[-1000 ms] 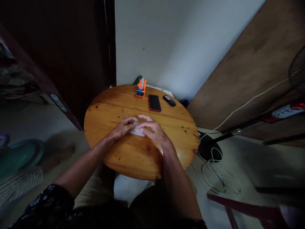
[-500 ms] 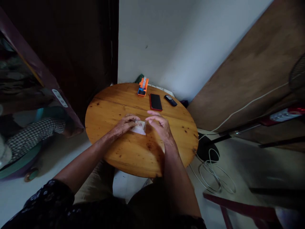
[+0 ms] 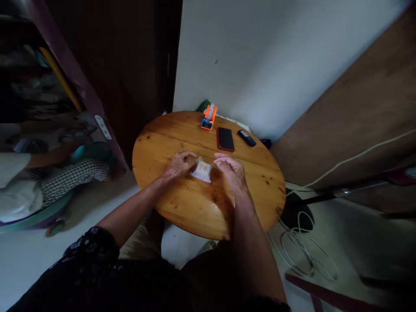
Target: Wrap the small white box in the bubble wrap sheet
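Note:
A small square packet (image 3: 203, 169) in clear, crinkled wrapping lies flat on the round wooden table (image 3: 182, 208). Faint reddish print shows on its pale top. My left hand (image 3: 180, 164) rests just left of the packet, fingers apart and bent, its fingertips close to the packet's upper left corner. On the other side my right hand (image 3: 231, 168) hovers by the packet's right edge, fingers reaching left and loosely curved, with nothing visible in them. The packet is in plain view between both hands.
Toward the wall stand an orange and blue tape dispenser (image 3: 209, 117), a phone in a red case (image 3: 225, 139) and a dark handset (image 3: 247, 138). A coiled white cable (image 3: 302, 247) lies on the floor at right. Another person (image 3: 65, 173) sits at left.
My left hand has come off the packet and moved to its left, leaving more of it in sight. My right hand's fingers have curled slightly. The whole view has shifted.

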Action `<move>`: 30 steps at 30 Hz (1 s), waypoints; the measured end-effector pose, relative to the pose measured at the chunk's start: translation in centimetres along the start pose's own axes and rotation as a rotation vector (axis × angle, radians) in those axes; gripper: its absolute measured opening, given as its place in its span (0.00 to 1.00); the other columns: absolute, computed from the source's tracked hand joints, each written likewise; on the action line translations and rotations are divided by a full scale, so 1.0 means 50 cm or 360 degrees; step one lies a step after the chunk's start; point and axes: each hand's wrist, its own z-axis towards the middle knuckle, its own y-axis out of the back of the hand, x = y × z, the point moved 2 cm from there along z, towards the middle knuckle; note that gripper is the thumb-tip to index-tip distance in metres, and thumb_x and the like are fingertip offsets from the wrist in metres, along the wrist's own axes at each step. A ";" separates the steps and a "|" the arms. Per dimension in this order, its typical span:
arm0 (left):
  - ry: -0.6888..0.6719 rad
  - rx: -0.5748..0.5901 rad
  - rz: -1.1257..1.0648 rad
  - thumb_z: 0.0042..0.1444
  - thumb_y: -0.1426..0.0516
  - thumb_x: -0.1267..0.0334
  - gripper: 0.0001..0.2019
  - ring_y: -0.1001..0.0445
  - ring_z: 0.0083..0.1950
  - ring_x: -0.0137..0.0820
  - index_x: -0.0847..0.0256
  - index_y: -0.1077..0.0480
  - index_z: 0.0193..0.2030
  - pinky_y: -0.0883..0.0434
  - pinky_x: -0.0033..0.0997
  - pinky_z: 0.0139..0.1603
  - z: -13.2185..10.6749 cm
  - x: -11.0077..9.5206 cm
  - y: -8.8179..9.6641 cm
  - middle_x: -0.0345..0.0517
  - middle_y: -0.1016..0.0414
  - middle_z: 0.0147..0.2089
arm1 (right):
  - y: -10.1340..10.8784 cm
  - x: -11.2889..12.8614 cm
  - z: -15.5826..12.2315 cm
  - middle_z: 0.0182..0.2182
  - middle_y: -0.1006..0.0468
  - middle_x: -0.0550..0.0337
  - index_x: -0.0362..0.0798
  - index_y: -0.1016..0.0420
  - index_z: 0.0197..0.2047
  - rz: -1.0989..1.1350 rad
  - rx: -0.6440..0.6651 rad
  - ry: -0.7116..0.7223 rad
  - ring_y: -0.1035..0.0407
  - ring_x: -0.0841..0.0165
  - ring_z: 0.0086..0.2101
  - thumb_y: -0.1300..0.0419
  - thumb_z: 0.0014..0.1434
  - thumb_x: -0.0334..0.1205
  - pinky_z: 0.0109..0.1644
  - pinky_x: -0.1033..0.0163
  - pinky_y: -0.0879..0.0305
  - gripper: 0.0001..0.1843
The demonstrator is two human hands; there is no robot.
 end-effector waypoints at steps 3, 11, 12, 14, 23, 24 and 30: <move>-0.0028 0.0010 0.0082 0.49 0.41 0.73 0.11 0.25 0.44 0.33 0.60 0.20 0.38 0.27 0.32 0.47 -0.001 -0.003 -0.002 0.45 0.22 0.43 | -0.002 -0.006 0.004 0.48 0.19 0.55 0.51 0.20 0.31 0.0038 -0.0013 -0.0009 0.26 0.58 0.50 0.37 0.56 0.45 0.59 0.49 0.36 0.09; -0.0102 0.0066 0.0058 0.49 0.41 0.73 0.11 0.26 0.45 0.33 0.61 0.21 0.39 0.27 0.33 0.50 -0.006 -0.009 0.001 0.47 0.23 0.45 | 0.003 -0.001 0.003 0.49 0.20 0.54 0.51 0.21 0.30 0.0060 0.0032 -0.0089 0.27 0.58 0.50 0.37 0.55 0.45 0.60 0.48 0.36 0.08; -0.0113 0.0077 0.0027 0.49 0.42 0.72 0.11 0.26 0.45 0.33 0.61 0.21 0.39 0.27 0.33 0.50 -0.006 -0.008 0.001 0.47 0.24 0.45 | 0.005 0.003 0.002 0.49 0.20 0.54 0.51 0.21 0.30 0.0062 0.0077 -0.0090 0.27 0.58 0.51 0.37 0.55 0.46 0.60 0.48 0.37 0.08; -0.0126 0.0129 -0.0038 0.49 0.41 0.71 0.11 0.26 0.45 0.33 0.61 0.21 0.40 0.27 0.33 0.50 -0.008 -0.006 0.000 0.47 0.24 0.46 | 0.009 0.010 -0.001 0.51 0.21 0.54 0.51 0.21 0.31 0.0047 0.0230 -0.0075 0.28 0.57 0.53 0.36 0.55 0.46 0.63 0.48 0.39 0.08; -0.0009 0.0318 -0.0218 0.50 0.40 0.64 0.15 0.25 0.41 0.32 0.63 0.23 0.46 0.26 0.32 0.44 -0.015 -0.008 0.000 0.48 0.23 0.44 | -0.005 0.016 -0.017 0.66 0.36 0.56 0.56 0.25 0.48 -0.0197 0.0708 -0.0021 0.40 0.58 0.65 0.29 0.47 0.38 0.68 0.50 0.47 0.23; 0.0000 0.0324 -0.0223 0.50 0.40 0.64 0.16 0.25 0.41 0.32 0.64 0.23 0.46 0.27 0.32 0.43 -0.015 -0.009 0.000 0.49 0.23 0.44 | -0.011 0.013 -0.016 0.65 0.35 0.56 0.56 0.26 0.47 -0.0225 0.0684 0.0014 0.39 0.58 0.64 0.29 0.46 0.38 0.68 0.50 0.46 0.23; 0.0014 0.0367 -0.0266 0.51 0.41 0.63 0.17 0.26 0.40 0.31 0.64 0.25 0.47 0.28 0.29 0.40 -0.018 -0.013 -0.003 0.47 0.23 0.42 | -0.047 0.004 -0.013 0.56 0.26 0.52 0.51 0.25 0.39 -0.0296 0.0493 0.0119 0.32 0.57 0.57 0.32 0.48 0.35 0.63 0.51 0.40 0.13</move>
